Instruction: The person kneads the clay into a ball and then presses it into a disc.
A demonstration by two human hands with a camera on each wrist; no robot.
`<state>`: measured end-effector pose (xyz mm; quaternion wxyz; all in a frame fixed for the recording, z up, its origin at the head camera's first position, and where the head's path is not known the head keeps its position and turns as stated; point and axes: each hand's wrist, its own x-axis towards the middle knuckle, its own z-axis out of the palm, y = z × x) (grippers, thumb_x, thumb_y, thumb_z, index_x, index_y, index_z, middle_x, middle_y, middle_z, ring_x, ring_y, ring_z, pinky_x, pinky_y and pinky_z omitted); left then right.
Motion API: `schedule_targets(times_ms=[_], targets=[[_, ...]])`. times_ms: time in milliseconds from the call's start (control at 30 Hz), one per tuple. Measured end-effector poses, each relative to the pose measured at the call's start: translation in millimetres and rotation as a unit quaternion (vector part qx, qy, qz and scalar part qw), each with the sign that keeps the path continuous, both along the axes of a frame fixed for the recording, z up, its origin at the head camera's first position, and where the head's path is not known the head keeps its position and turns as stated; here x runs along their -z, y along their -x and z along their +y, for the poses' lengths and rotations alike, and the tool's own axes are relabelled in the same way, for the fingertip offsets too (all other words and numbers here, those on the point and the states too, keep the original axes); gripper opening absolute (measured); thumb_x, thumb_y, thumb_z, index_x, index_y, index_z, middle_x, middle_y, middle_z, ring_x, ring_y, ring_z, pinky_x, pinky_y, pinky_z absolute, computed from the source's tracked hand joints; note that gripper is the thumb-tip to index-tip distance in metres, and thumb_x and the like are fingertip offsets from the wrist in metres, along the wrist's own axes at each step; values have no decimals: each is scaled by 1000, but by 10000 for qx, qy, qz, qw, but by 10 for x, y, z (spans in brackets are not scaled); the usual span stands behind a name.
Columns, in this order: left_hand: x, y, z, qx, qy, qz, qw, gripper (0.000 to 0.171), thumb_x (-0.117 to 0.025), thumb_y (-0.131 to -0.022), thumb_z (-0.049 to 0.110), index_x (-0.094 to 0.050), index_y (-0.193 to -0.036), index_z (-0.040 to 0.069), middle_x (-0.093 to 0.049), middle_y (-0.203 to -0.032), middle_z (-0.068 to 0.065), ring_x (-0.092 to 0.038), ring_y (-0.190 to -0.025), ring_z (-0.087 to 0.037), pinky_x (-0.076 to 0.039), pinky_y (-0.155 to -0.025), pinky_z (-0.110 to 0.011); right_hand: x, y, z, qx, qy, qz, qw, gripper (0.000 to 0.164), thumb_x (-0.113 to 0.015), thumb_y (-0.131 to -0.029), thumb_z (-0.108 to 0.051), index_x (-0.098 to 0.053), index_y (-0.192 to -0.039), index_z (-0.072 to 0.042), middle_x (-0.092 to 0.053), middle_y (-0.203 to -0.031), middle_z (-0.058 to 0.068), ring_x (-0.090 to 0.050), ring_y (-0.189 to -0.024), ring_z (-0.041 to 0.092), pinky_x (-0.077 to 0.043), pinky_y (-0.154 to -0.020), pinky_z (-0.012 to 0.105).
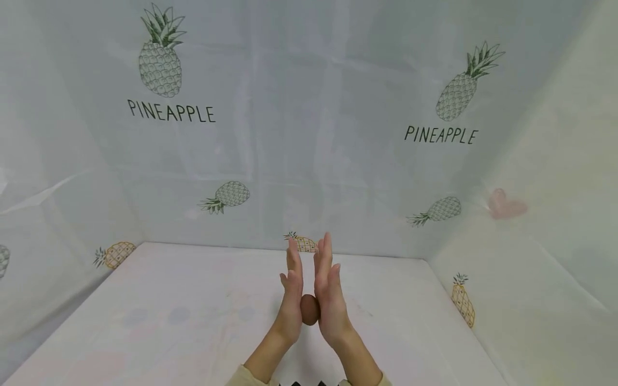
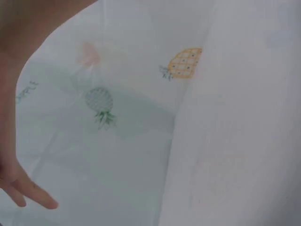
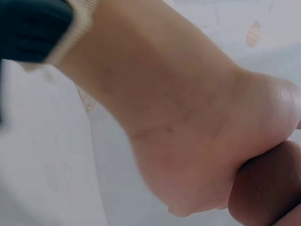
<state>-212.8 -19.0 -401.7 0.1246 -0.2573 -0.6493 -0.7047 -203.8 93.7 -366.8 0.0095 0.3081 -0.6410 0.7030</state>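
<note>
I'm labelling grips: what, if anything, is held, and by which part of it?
A rounded brown lump, held by its opposite sides between the palms of the left hand and right hand.

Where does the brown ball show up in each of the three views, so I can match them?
Head: the brown ball is low, near the middle, between the palms of the left hand and right hand.
Left wrist: not in the picture.
Right wrist: bottom right corner, against the right hand, cut off by the frame edge.
Shared landmark: the pineapple-printed sheeting, visible in all three.
</note>
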Motion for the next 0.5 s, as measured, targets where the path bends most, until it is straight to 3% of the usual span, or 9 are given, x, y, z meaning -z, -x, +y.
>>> schedule_targets(times_ms=[233,500], targets=[[17,-57,118,60,35,148,9999,60,-1,-112,50,15,-168,36,21,-174,18,23,-161,-12,31,-115,-66,3,74,68,90,211,-148,9996,61,5,-107,-64,17,-165,-49,18,-175,-12,16,-163,28,19,-121,69],[-102,-140,65,159,-215,105,9996,62,3,-109,57,12,-168,41,19,-174,23,22,-161,-10,29,-118,-64,78,112,17,-59,157,-419,9990,63,4,-107,-65,19,-166,-46,19,-175,-12,17,-163,32,19,-121,70]])
